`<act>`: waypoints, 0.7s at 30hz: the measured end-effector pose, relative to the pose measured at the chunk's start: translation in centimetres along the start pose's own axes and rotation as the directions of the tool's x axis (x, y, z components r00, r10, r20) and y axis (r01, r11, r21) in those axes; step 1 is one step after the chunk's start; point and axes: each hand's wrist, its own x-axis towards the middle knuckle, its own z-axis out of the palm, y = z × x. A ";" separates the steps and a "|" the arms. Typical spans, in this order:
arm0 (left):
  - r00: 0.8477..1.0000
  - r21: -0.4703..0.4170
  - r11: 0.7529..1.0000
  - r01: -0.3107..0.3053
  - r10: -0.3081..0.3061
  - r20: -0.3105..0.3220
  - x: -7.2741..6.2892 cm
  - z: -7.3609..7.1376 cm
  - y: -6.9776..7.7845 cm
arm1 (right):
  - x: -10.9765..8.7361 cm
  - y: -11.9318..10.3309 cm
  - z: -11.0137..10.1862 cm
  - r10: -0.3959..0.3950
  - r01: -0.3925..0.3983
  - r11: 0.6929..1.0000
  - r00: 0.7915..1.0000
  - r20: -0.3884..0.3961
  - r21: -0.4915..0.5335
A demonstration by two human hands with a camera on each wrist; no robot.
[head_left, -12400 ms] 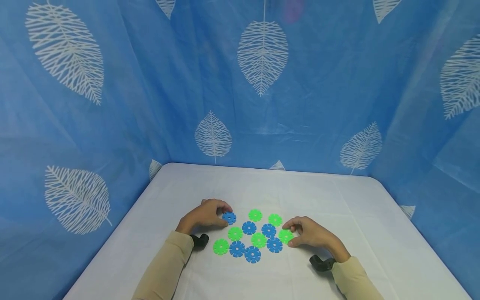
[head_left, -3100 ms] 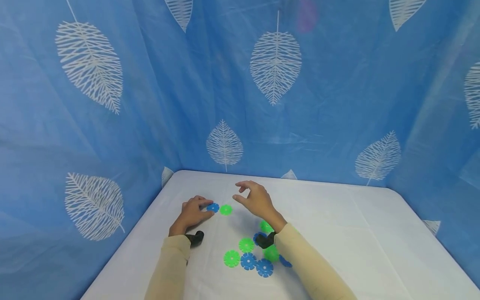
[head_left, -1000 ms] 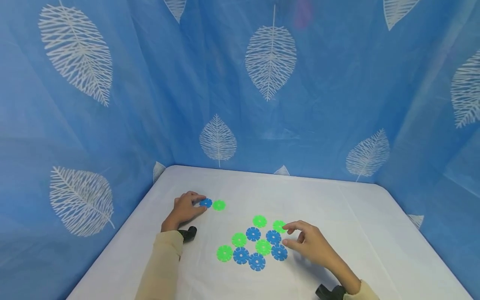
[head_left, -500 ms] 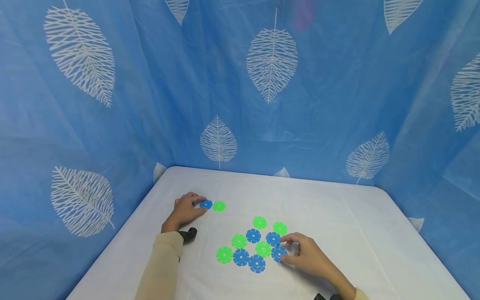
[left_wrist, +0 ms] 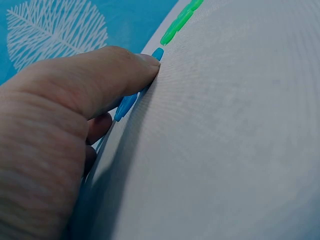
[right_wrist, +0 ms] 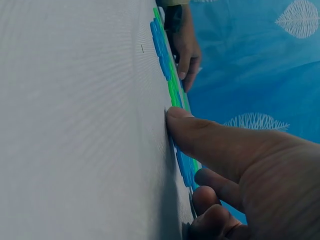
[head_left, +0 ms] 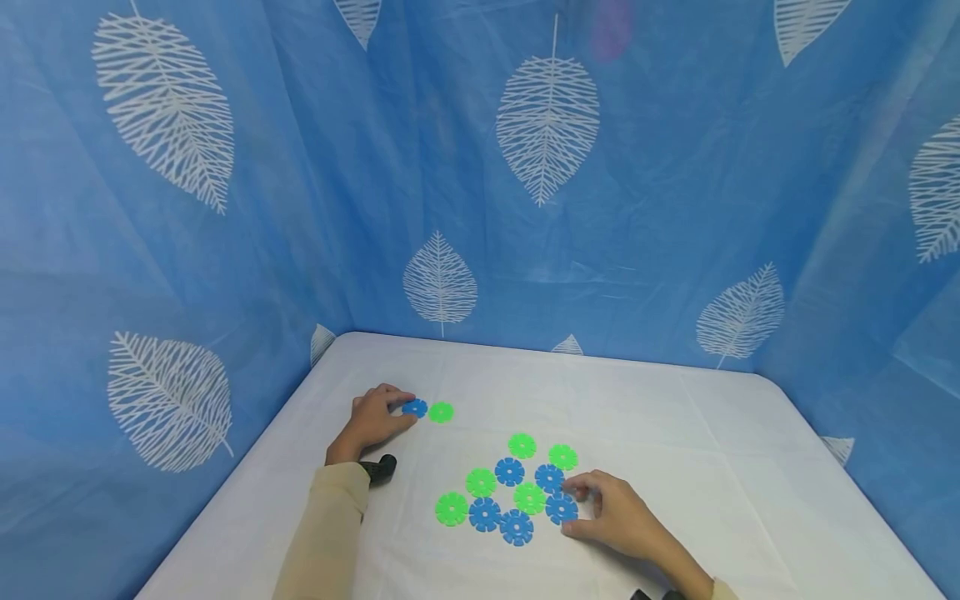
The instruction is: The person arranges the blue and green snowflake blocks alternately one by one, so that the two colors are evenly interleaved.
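My left hand pinches a blue notched plastic disc flat on the table at the far left; in the left wrist view its thumb covers part of that blue disc. Just right of it lies a green notched disc. Over the group in the middle, my right hand has thumb and forefinger at opposite edges of another blue disc, pinching it. In the right wrist view the thumb hides part of the row of discs. Its other fingers are curled in beneath.
Several more notched discs lie flat and close together, among them a green disc, a blue disc and a green disc. A white cloth covers the table. Blue leaf-patterned curtain surrounds its back and sides.
Earlier, a blue and a green disc left the group for the far left. Within the last second my right hand moved down to the near blue disc and took it. The left hand stayed put.
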 end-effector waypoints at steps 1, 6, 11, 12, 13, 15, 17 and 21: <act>1.000 -0.005 1.000 -0.002 0.002 -0.002 0.0 0.0 0.0 | 0.0 0.0 0.0 0.004 -0.004 1.000 1.000 0.000 -0.005; 1.000 -0.013 1.000 -0.010 0.010 -0.005 -0.1 -0.2 0.1 | 0.0 0.0 0.1 0.014 -0.014 1.000 1.000 -0.004 -0.025; 1.000 -0.009 1.000 -0.009 0.009 -0.003 0.0 -0.1 0.2 | 0.0 0.1 0.1 0.002 -0.002 1.000 1.000 -0.001 -0.027; 1.000 -0.007 1.000 -0.012 0.012 -0.005 0.0 0.0 0.2 | -0.1 0.2 0.0 0.003 -0.003 1.000 1.000 0.001 -0.027; 1.000 -0.006 1.000 -0.014 0.014 -0.006 0.0 0.0 0.1 | -0.1 0.2 0.0 0.007 -0.007 1.000 1.000 0.004 -0.028; 1.000 -0.003 1.000 -0.017 0.017 -0.008 -0.1 0.0 0.1 | -0.1 0.2 0.0 0.009 -0.009 1.000 1.000 0.008 -0.023; 1.000 -0.005 1.000 -0.018 0.018 -0.007 -0.1 0.0 0.1 | -0.1 0.3 0.0 0.007 -0.007 1.000 1.000 0.010 -0.017; 1.000 -0.010 1.000 -0.020 0.020 -0.006 -0.2 0.0 0.0 | 0.0 0.4 0.0 -0.008 0.008 1.000 1.000 0.006 0.005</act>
